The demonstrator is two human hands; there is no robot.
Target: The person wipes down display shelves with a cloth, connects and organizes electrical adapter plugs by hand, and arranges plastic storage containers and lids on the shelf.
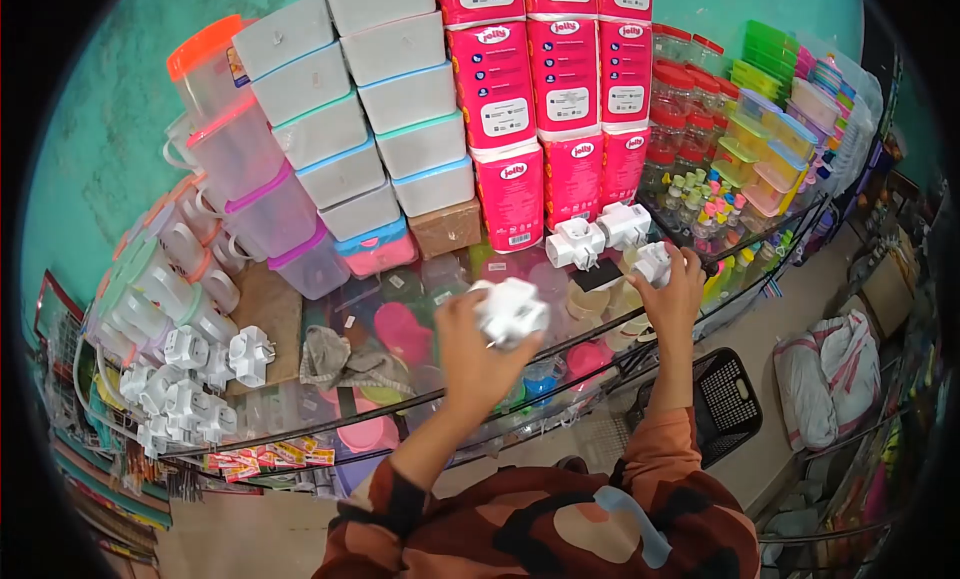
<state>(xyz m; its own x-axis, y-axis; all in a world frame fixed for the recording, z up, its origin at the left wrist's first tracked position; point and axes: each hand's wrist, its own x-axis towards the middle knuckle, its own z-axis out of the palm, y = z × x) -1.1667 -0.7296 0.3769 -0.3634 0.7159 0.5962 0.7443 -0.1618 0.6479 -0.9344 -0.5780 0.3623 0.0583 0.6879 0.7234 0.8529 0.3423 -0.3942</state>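
My left hand is closed around a white plug adapter, held above the glass counter and slightly blurred. Further right, my right hand grips another white plug adapter near the counter's edge. Just beyond it stand two more white adapters, close together beside a small black flat item. A pile of white plug adapters sits at the counter's left end. Between that pile and my left hand lies a crumpled grey cloth.
Stacked lidded plastic boxes and pink tissue packs line the back. Plastic jugs stand left, red-lidded jars right. Below the counter's dark front rail are a black basket and white sacks.
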